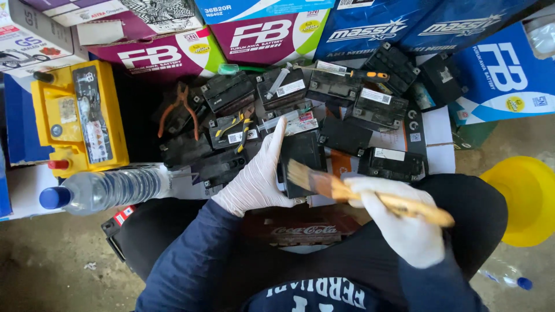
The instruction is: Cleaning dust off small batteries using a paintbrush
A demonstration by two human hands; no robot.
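— What is held at the centre of the frame?
— A black battery (302, 159) is gripped by the gloved left hand (258, 176); a brush (358, 195) is clasped in the right hand (402, 222), bristles apparently touching the battery.
— And at left?
— A water bottle (107, 189) is seen.

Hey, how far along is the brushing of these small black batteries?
Nothing shows clearly as finished. In hand: the gloved left hand steadies one small black battery while the gloved right hand holds a wooden-handled brush with its bristles on it. Left: the pile of black batteries behind; whether any were already brushed cannot be told.
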